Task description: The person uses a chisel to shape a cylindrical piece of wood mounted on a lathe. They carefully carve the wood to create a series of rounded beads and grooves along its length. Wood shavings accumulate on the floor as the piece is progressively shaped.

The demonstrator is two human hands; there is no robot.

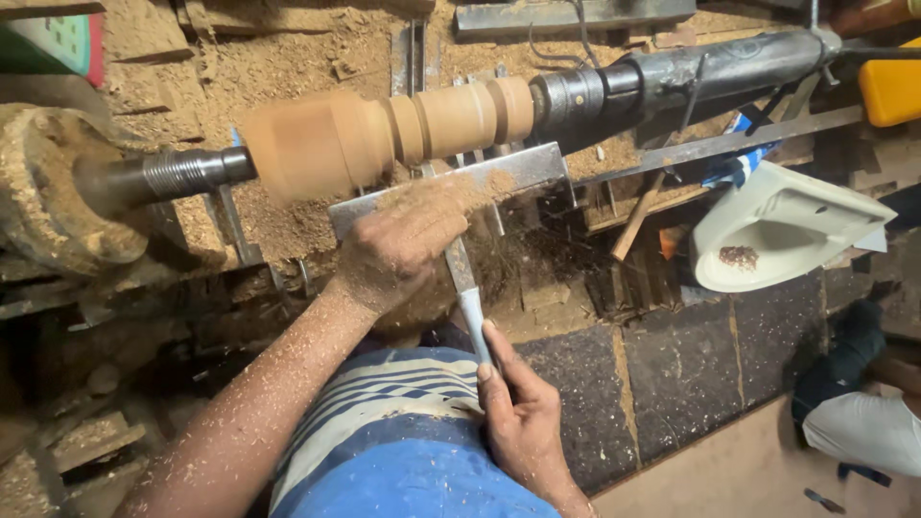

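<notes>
A brown wooden workpiece (384,134) spins blurred on a lathe, with turned rings along its right half. My left hand (403,245), dusted with sawdust, presses a long metal chisel (462,278) down on the flat metal tool rest (518,171) just below the wood. The chisel's tip is hidden under my fingers near the workpiece. My right hand (523,417) grips the chisel's pale handle close to my body. My blue and white striped shirt (393,432) fills the bottom centre.
The lathe's threaded spindle (182,173) and sawdust-caked headstock (48,192) are at left, the dark tailstock (710,72) at right. Sawdust covers the bed. A white basin-like dish (782,235) lies right, a yellow container (892,86) at far right.
</notes>
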